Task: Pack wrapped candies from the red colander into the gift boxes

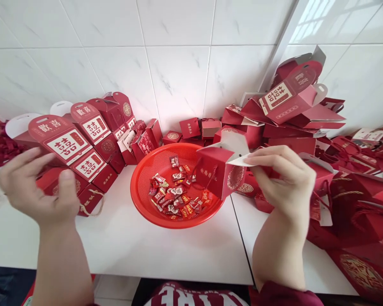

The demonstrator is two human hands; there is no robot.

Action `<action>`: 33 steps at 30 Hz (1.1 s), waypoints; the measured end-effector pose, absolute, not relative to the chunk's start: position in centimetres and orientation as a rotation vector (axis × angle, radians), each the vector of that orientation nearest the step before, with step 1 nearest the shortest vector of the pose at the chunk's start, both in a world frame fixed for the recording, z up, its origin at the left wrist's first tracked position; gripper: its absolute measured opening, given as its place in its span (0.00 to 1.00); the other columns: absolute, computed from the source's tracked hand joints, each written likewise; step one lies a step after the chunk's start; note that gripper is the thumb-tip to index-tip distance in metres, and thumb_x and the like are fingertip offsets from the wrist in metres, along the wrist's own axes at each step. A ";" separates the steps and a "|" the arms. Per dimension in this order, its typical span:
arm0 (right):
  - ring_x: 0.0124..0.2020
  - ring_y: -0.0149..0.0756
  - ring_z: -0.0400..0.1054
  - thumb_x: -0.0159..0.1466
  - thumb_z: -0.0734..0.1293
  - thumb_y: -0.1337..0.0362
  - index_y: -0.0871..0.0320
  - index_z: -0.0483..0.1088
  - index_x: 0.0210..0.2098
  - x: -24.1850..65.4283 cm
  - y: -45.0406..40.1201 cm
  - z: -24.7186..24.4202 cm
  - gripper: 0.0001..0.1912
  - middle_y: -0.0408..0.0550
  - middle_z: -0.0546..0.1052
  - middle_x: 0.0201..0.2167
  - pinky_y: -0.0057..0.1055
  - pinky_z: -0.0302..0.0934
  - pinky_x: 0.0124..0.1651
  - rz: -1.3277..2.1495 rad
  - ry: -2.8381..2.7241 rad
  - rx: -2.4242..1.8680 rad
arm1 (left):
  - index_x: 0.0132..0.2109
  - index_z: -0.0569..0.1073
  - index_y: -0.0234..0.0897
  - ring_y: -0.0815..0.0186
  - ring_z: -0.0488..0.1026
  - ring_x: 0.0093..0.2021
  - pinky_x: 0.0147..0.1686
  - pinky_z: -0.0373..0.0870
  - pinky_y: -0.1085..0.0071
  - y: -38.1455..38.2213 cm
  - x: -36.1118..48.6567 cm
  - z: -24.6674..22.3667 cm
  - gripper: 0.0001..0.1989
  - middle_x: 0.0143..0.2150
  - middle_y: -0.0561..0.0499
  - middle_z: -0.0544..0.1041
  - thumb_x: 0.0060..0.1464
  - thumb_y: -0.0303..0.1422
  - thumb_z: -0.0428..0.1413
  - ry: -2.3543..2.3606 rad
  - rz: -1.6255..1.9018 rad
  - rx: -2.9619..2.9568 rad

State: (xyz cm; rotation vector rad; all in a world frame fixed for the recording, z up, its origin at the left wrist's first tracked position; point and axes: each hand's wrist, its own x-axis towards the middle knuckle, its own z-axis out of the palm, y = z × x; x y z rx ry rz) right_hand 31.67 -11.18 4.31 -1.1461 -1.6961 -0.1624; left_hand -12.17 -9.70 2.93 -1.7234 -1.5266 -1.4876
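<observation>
My right hand (282, 180) pinches a white flap of a small red gift box (214, 172). The box hangs over the right side of a red plastic colander (140, 208), with its top flaps apart. Several wrapped candies (177, 191) lie in the colander. My left hand (43, 182) is raised at the left with fingers spread and nothing in it. Behind that hand stand several red gift boxes (65, 144) with white label panels. Whether the fingers touch these boxes I cannot tell.
A tall heap of red gift boxes (287, 97) leans by the wall on the right, with more red boxes (364, 204) nearer me. Small red boxes (191, 127) line the wall behind the colander. The white table (166, 250) has a seam right of centre.
</observation>
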 end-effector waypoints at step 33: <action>0.39 0.36 0.70 0.68 0.65 0.68 0.59 0.73 0.53 25.1 -6.3 0.0 0.14 0.56 0.70 0.49 0.35 0.70 0.39 -0.324 -1.971 -0.662 | 0.74 0.42 0.49 0.49 0.56 0.70 0.62 0.68 0.56 -4.7 1.0 4.6 0.53 0.73 0.48 0.54 0.49 0.37 0.65 -1.630 -0.966 -2.843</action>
